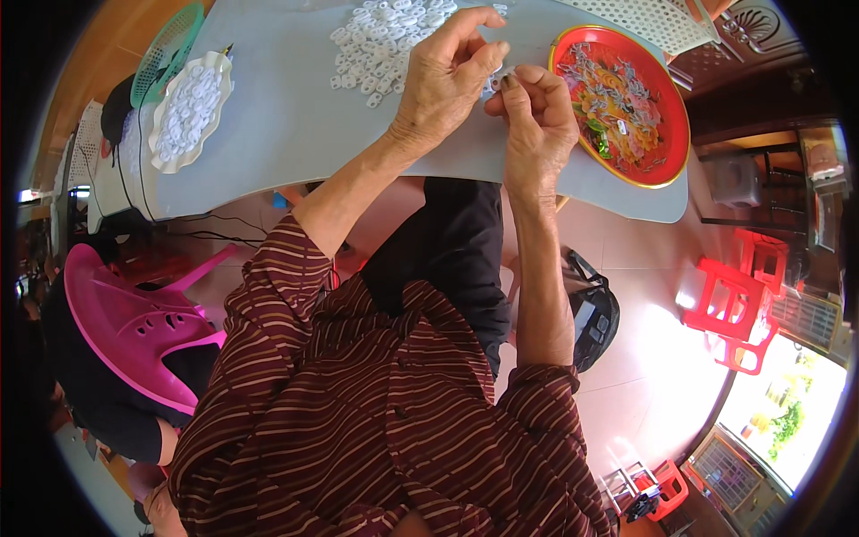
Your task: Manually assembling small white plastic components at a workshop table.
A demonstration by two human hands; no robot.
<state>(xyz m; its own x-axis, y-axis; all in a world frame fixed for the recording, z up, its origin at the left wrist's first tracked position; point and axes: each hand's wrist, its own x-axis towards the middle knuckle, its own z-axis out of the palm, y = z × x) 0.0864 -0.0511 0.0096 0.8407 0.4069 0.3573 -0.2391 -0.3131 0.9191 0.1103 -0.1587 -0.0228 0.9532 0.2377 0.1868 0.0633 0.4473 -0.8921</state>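
Note:
Over the table my left hand [440, 82] is raised, its thumb and index finger apart with a gap between them; its other fingers are mostly hidden. Close beside it, my right hand [542, 106] is closed in a pinch, thumb against fingers. A small white plastic piece [495, 82] shows at those fingertips, partly covered. Behind my left hand spreads a loose heap of similar white plastic pieces [371, 54], each with a small hole. To the right of my right hand is a round red tray [684, 134] with a flower pattern, holding many small thin greyish parts.
A scalloped white dish [166, 166] of white pieces stands at the table's left, near a green basket [183, 40]. A white perforated basket [640, 20] is at the back right. Beside me are a pink chair [116, 313] with a person near it, and red stools [732, 300].

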